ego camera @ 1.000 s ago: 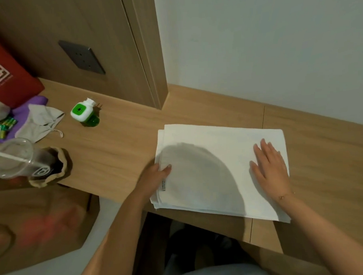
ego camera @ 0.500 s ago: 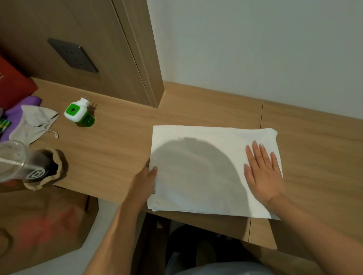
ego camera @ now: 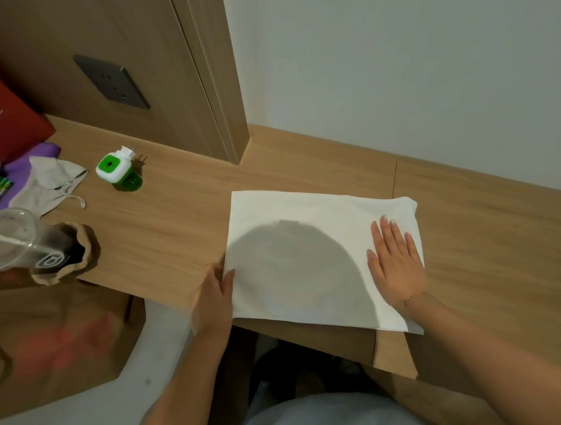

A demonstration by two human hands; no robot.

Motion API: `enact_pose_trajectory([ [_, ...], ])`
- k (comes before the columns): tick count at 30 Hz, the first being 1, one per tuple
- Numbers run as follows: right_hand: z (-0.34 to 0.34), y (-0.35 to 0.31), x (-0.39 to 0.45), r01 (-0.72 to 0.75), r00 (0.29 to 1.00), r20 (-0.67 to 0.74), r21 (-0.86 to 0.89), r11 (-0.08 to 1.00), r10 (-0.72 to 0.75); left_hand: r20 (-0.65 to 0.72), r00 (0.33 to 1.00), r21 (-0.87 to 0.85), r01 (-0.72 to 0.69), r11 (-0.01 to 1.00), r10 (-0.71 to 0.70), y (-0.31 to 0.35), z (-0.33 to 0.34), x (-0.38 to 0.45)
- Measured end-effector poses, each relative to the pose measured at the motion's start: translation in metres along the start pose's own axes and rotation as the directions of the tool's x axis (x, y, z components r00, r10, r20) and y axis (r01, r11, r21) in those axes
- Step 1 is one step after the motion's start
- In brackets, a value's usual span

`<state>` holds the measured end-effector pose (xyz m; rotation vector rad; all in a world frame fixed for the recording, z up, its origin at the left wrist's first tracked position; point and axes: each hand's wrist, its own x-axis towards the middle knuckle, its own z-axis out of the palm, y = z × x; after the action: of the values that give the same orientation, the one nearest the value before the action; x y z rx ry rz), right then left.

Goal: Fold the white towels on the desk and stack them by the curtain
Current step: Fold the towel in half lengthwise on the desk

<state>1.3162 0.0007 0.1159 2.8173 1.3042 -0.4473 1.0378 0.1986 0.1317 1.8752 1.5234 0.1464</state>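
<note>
A folded white rectangular towel (ego camera: 307, 259) lies flat on a light wooden desk (ego camera: 183, 223), its near edge hanging slightly over the desk's front. The right hand (ego camera: 395, 265) presses flat on the towel's right side, fingers straight and close together. The left hand (ego camera: 213, 295) pinches the towel's left edge, thumb on top. Left of the towel, well apart, sits a green and white plug-in device (ego camera: 116, 169). Further left lie a grey cloth pouch (ego camera: 50, 187), a purple item (ego camera: 20, 166), a red box (ego camera: 5, 118) and a clear plastic cup (ego camera: 13, 240) in a brown paper bag (ego camera: 59, 318). Behind the towel stands a wooden panel with a dark wall socket (ego camera: 111, 81).
</note>
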Motion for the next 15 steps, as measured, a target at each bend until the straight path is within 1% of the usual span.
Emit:
enact_pose_trajectory([
  [2, -0.01, 0.002, 0.001, 0.006, 1.0, 0.025, 0.087, 0.996, -0.008, -0.096, 0.993, 0.076, -0.055, 0.996, 0.062, 0.008, -0.003, 0.004],
  [4, -0.027, 0.0, 0.001, 0.038, 0.999, -0.01, 0.168, 0.985, -0.037, -0.174, 0.963, 0.215, -0.167, 0.962, 0.206, 0.03, -0.001, 0.006],
  [5, -0.035, -0.003, 0.003, 0.074, 0.997, -0.045, 0.176, 0.982, -0.067, -0.173, 0.932, 0.251, -0.272, 0.929, 0.319, 0.047, 0.003, 0.006],
  [7, -0.044, -0.011, 0.016, 0.148, 0.987, -0.086, 0.144, 0.978, -0.137, -0.095, 0.835, 0.268, -0.503, 0.822, 0.542, 0.082, 0.023, 0.011],
  [8, -0.043, -0.017, 0.025, 0.176, 0.983, -0.081, 0.118, 0.977, -0.167, -0.028, 0.804, 0.275, -0.565, 0.778, 0.593, 0.094, 0.039, 0.017],
  [9, -0.039, -0.021, 0.035, 0.201, 0.979, -0.062, 0.088, 0.976, -0.196, 0.064, 0.798, 0.288, -0.59, 0.754, 0.6, 0.102, 0.054, 0.023],
  [11, -0.025, -0.025, 0.051, 0.236, 0.972, -0.017, 0.063, 0.97, -0.236, 0.222, 0.818, 0.368, -0.574, 0.731, 0.531, 0.101, 0.079, 0.033],
  [12, -0.017, -0.022, 0.054, 0.236, 0.972, -0.001, 0.053, 0.97, -0.236, 0.234, 0.823, 0.415, -0.566, 0.713, 0.517, 0.094, 0.089, 0.037],
  [15, -0.005, 0.006, 0.052, 0.207, 0.978, -0.009, -0.027, 0.978, -0.207, 0.179, 0.809, 0.491, -0.566, 0.662, 0.56, 0.078, 0.1, 0.043],
])
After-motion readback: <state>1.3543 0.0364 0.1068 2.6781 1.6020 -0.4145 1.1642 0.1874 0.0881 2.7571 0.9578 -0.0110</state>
